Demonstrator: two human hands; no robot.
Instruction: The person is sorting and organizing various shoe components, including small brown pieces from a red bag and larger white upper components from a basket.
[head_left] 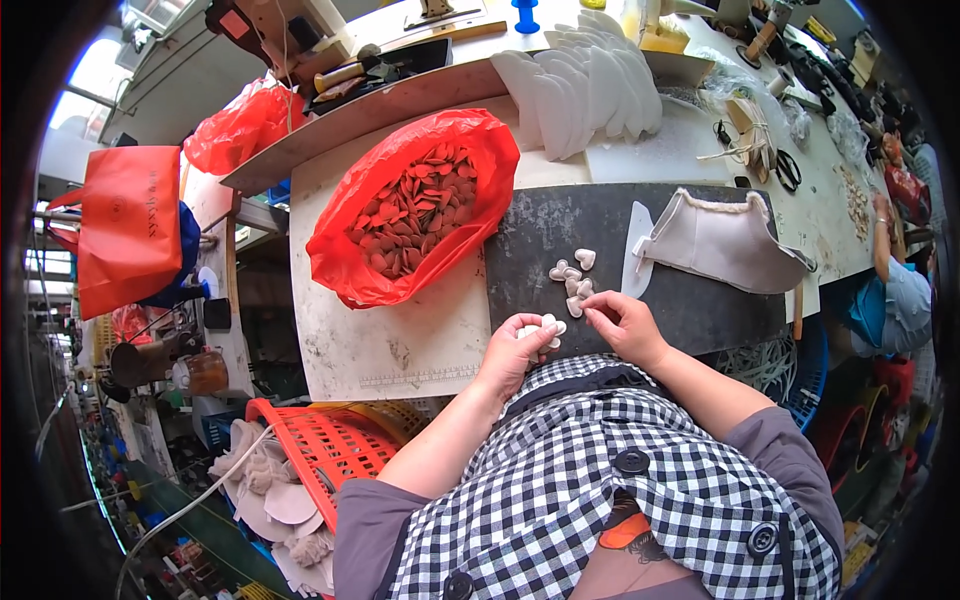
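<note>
My left hand (516,355) is closed round several small white heart-shaped pieces (548,322) at the near edge of the black mat (540,225). A pale pile of heart-shaped pieces (572,286) lies just beyond, on the mat. Thumb and fingers of my right hand (628,328) are pinched together at the pile's right side; whether a piece is between them is hidden. To the right, a whitish shoe upper (715,245) with a fluffy edge rests beside a white flat piece (637,250). Left of the mat stands an open red plastic bag (335,245) full of red heart-shaped pieces (420,215).
Fanned white sole-shaped sheets (585,85) lie at the back. Scissors (788,170) and a tied bundle (750,130) sit far right. An orange basket (320,450) with fabric pieces stands by my left arm. Another person (900,300) is at the right.
</note>
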